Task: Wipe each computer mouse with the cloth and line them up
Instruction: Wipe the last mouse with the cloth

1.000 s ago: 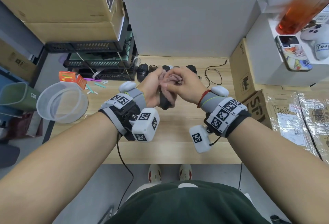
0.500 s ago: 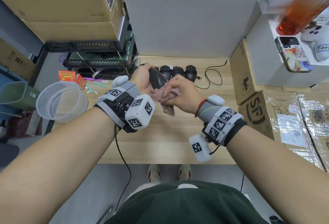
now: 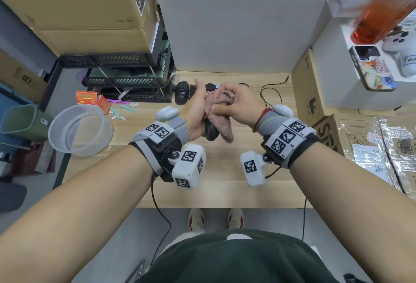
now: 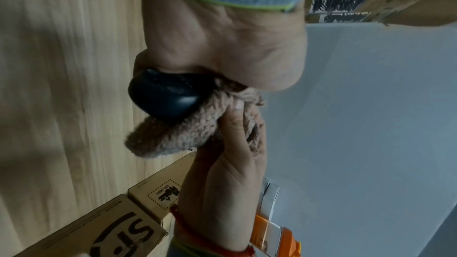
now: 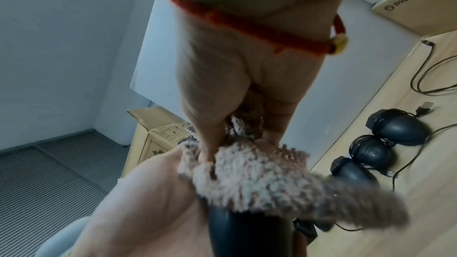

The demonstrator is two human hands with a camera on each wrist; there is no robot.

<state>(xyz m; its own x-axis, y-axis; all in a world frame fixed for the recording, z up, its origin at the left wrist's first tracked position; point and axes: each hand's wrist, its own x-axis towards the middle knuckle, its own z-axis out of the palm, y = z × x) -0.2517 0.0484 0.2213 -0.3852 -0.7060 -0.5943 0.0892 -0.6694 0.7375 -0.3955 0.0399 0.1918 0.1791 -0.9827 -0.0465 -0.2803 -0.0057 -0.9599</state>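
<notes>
Above the middle of the wooden table (image 3: 225, 181), my left hand (image 3: 195, 114) grips a black computer mouse (image 3: 211, 132) (image 4: 168, 95) (image 5: 247, 232). My right hand (image 3: 238, 102) holds a fuzzy pinkish-brown cloth (image 3: 221, 114) (image 4: 178, 134) (image 5: 259, 179) bunched in its fingers and presses it onto the mouse. Only the rear end of the mouse shows below the cloth. Other black mice (image 3: 182, 92) (image 5: 395, 128) (image 5: 368, 151) lie side by side at the table's back edge, partly hidden behind my hands.
A loose black cable (image 3: 270, 93) lies at the back right. Cardboard boxes (image 3: 315, 93) flank the table's right side. A clear plastic tub (image 3: 78, 129), an orange box (image 3: 90, 99) and small sticks sit left. A black crate rack (image 3: 126, 80) stands at back left.
The left hand has brought the mouse back towards me from near the row. The right hand has slid the cloth up over the top of the mouse.
</notes>
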